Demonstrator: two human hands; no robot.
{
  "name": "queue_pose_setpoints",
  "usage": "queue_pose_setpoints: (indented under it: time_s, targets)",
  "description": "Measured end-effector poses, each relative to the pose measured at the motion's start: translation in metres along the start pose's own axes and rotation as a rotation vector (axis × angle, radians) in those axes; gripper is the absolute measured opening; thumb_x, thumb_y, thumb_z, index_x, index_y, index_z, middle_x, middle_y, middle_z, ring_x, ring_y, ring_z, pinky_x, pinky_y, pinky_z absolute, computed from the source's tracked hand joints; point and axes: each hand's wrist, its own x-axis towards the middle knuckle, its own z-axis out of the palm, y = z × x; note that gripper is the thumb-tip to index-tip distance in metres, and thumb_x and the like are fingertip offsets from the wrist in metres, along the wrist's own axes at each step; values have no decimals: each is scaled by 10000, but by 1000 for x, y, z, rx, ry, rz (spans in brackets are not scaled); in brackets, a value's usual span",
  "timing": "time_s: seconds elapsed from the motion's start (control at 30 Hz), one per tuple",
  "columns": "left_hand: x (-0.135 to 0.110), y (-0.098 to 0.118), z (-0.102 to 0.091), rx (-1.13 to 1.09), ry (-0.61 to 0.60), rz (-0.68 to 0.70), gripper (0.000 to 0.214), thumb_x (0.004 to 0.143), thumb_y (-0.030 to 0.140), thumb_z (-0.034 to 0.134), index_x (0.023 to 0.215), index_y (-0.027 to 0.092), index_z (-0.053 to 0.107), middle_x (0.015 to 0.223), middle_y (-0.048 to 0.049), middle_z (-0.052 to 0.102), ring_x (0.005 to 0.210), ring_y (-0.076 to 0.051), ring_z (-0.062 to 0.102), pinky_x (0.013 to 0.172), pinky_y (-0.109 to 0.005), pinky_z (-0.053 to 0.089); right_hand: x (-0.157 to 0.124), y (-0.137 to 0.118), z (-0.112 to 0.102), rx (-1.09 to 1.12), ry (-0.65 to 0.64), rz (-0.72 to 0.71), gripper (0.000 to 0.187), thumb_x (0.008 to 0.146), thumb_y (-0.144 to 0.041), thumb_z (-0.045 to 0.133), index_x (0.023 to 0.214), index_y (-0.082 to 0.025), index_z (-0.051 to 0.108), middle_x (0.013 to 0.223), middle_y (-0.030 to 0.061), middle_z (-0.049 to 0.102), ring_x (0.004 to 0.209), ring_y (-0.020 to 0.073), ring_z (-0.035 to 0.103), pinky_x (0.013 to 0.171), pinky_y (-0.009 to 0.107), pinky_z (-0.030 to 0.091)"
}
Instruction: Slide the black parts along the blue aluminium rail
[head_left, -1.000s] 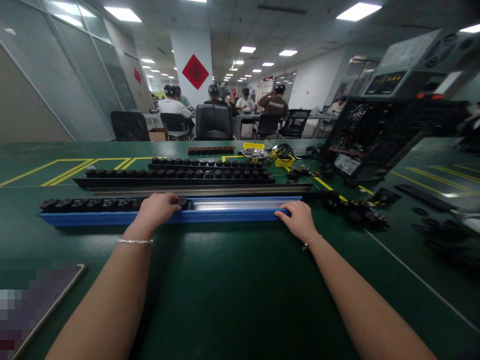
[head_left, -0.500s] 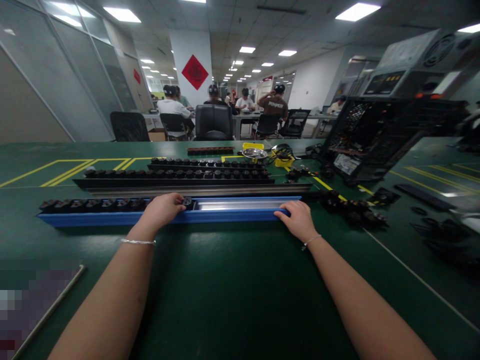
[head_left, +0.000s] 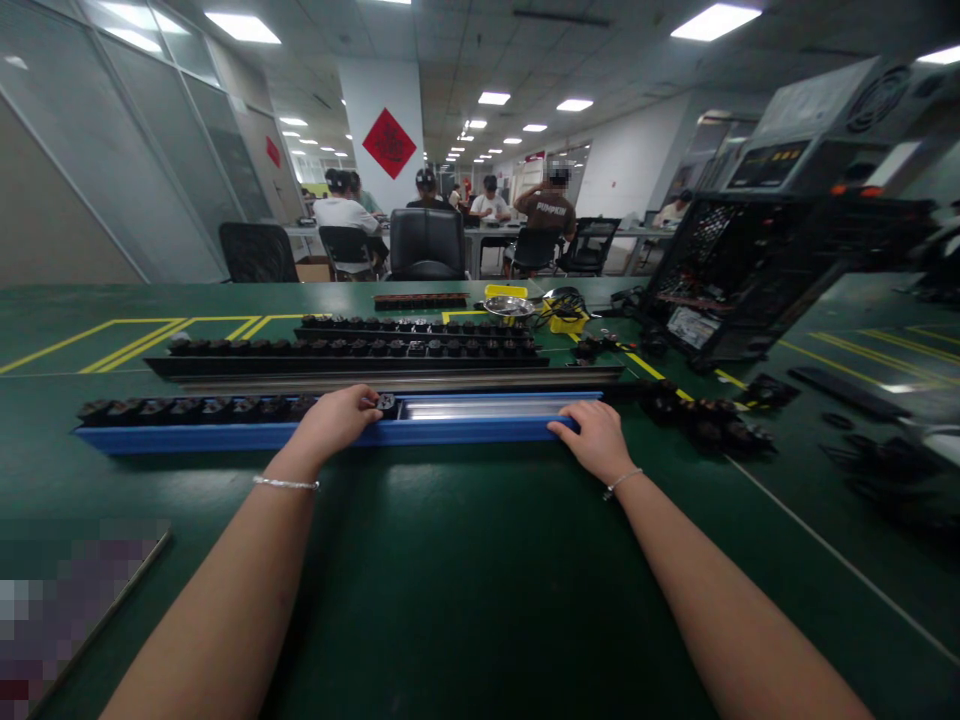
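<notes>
Left hand (head_left: 337, 420): reaches over the near wall of the blue channel (head_left: 480, 432), fingers curled, fingertips on the end module (head_left: 386, 402). Whether they pinch it or only press against it cannot be told. Thin bracelet at the wrist.

Right hand (head_left: 592, 440): set palm-down at the right end of the same channel, fingers hooked over its near wall and grasping it. Judged a bracing hold, so that the long, light channel does not slide along the surface while the other hand works in it.

Blue channel: lies crosswise on the green surface (head_left: 465, 580), near the person, open side up. Left part filled by a row of black modules (head_left: 187, 408) set end to end. Right part bare, its metal floor showing. The end module sits where the filled part meets the bare part.

Loose modules (head_left: 705, 430): heaped just beyond the channel's right end, within reach of the right hand, probably as stock.

Filled black rails (head_left: 345, 350): two, parallel, just beyond the blue channel.

Metal bowl (head_left: 510, 305): far side, middle.

Open computer case (head_left: 742, 270): far right, standing tilted.

Other people: seated at tables well beyond the surface.
</notes>
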Motion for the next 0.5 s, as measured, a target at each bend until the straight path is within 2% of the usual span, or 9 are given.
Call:
queue_pose_setpoints:
  time_s: [0.5]
  targets:
    - [6,3,12,-56,18,39,279,795,320,549,1051,224,603,1043,-30,701,981,-190,628,794,-249,455,0,-1,-1,-1,1,0,267,861,-428,497,780,-209,626,833,27,660,857,195,553,867,351,303]
